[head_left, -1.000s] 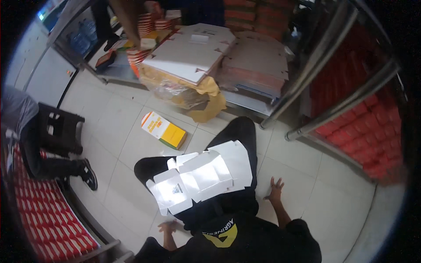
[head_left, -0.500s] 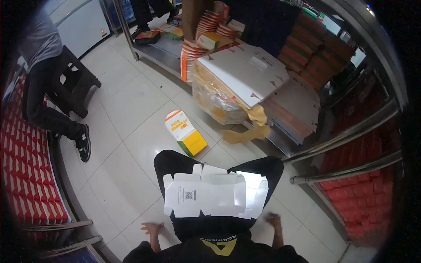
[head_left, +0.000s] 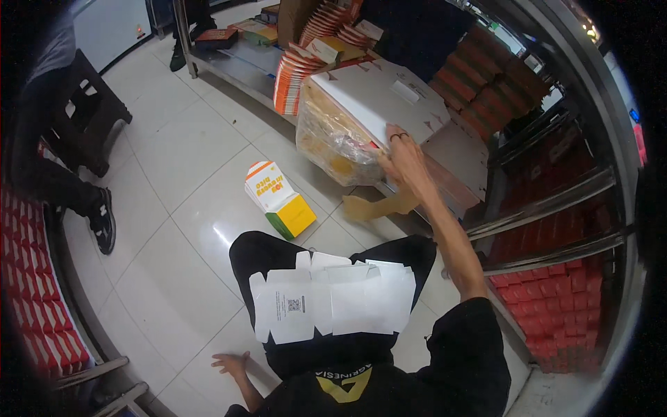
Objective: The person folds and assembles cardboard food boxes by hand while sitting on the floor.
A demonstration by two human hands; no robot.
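Flat white carton blanks lie overlapping across my lap, with a small printed square code on the left one. Out to the right, my right hand is at the near corner of a stack of large flat white carton sheets. Its fingers curl around that corner, beside the clear plastic wrap hanging off the stack. My left hand is low on the left by the floor, fingers spread and holding nothing. Beyond my knees, a folded yellow, green and white carton lies on the tiles.
A metal shelf carries the stack and orange-edged cartons. Torn brown paper hangs by it. Red cartons fill racks at right and left. Metal rails stand at right. A person is by a dark stool.
My right hand has left the floor beside my right thigh and reached forward to the carton stack. The view has shifted slightly right. My left hand stays low and spread.
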